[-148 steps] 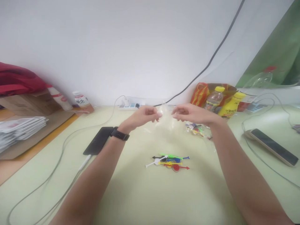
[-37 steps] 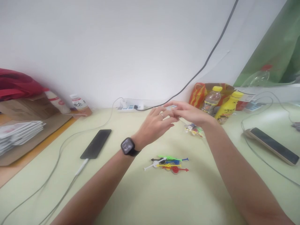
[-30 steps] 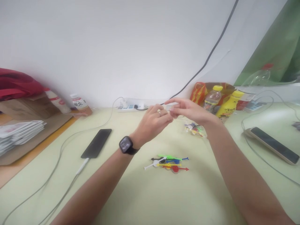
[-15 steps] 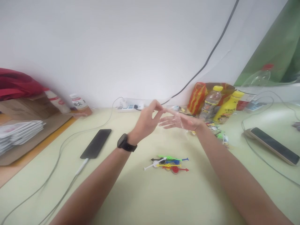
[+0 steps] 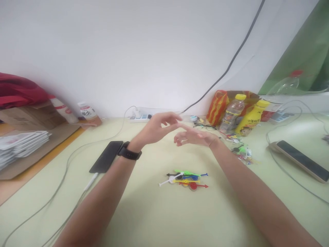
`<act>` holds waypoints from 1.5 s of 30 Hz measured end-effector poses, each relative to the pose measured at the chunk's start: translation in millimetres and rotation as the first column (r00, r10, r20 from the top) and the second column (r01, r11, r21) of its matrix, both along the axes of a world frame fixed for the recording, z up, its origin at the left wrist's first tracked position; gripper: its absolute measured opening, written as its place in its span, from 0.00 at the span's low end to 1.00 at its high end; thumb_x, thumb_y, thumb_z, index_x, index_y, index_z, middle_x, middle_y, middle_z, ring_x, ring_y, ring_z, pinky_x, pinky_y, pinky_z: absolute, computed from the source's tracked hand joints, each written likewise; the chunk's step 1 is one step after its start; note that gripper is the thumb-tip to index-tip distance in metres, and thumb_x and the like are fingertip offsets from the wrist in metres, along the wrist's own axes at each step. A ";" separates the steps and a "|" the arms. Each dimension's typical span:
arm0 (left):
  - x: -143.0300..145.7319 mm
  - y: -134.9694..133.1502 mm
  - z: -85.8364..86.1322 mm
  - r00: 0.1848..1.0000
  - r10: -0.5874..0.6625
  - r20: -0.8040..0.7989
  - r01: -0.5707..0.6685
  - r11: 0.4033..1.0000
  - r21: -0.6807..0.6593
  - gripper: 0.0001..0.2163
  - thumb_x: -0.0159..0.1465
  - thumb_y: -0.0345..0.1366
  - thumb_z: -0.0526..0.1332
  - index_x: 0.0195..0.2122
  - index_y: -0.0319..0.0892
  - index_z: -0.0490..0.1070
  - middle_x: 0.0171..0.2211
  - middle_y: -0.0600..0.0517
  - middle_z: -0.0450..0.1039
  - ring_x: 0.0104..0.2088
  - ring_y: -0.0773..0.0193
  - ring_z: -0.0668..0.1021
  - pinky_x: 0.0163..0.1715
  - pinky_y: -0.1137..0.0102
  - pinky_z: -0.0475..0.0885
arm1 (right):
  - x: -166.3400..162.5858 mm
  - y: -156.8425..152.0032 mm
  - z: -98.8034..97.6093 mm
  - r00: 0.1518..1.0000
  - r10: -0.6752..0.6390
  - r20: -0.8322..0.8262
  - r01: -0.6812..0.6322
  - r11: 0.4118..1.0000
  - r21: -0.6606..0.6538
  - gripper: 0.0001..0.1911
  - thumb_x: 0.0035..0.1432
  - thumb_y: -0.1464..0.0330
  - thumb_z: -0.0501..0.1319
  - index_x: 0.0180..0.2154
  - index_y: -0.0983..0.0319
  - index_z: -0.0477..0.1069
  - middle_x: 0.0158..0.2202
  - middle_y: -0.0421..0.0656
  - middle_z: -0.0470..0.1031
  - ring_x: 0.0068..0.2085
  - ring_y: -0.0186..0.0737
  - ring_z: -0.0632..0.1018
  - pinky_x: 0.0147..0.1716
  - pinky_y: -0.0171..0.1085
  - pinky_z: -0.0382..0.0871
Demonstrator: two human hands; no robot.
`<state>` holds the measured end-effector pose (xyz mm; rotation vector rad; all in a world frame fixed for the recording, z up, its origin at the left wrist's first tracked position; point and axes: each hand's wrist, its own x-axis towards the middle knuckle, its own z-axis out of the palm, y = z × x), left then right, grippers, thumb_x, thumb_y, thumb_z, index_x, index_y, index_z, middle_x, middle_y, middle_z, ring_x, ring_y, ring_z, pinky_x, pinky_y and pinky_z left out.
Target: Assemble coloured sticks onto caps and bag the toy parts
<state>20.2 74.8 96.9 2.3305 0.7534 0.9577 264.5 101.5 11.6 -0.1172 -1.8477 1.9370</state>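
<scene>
Above the middle of the table, my left hand reaches to the right with fingers loosely bent and apart. Its thumb tip meets or nearly meets the outstretched index finger of my right hand. The right hand's other fingers curl loosely, and I make out nothing in either hand. A dark watch band circles my left wrist. Closer to me lies a small pile of coloured plastic arrow spinners, in white, black, green, blue, yellow and red, overlapping one another.
Small coloured pieces and clear wrapping lie to the right, below a yellow bottle and a clear bottle. Glasses rest behind my right hand. Phones lie left and right, with cables across the table.
The clear plastic film at my hands is no longer visible. My left hand has shifted left and opened from a pinch; the right fingers have curled in. The spinner pile stays put.
</scene>
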 end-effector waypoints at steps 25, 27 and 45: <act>-60.7 16.2 18.9 0.929 0.247 -0.275 -0.183 0.954 0.238 0.08 0.67 0.41 0.59 0.40 0.46 0.76 0.41 0.51 0.80 0.43 0.58 0.79 0.47 0.63 0.73 | -29.9 -15.3 26.7 0.545 -0.113 0.831 -0.283 0.908 0.308 0.26 0.47 0.51 0.73 0.38 0.66 0.80 0.36 0.44 0.81 0.37 0.40 0.77 0.36 0.35 0.67; -59.7 18.1 14.2 0.918 0.242 -0.315 -0.165 0.954 0.251 0.08 0.68 0.40 0.58 0.40 0.46 0.76 0.42 0.50 0.80 0.43 0.58 0.79 0.47 0.63 0.73 | -38.3 -22.7 31.6 0.442 -0.121 0.889 -0.337 0.896 0.289 0.27 0.43 0.49 0.74 0.34 0.66 0.81 0.33 0.42 0.80 0.34 0.39 0.76 0.33 0.34 0.65; -57.3 15.3 15.2 0.912 0.253 -0.324 -0.197 0.961 0.196 0.09 0.68 0.40 0.57 0.42 0.47 0.76 0.35 0.52 0.80 0.30 0.62 0.77 0.31 0.69 0.69 | -47.9 -41.3 43.7 0.324 -0.242 0.915 -0.363 0.861 0.356 0.11 0.46 0.64 0.70 0.32 0.63 0.78 0.32 0.40 0.79 0.33 0.38 0.75 0.29 0.34 0.63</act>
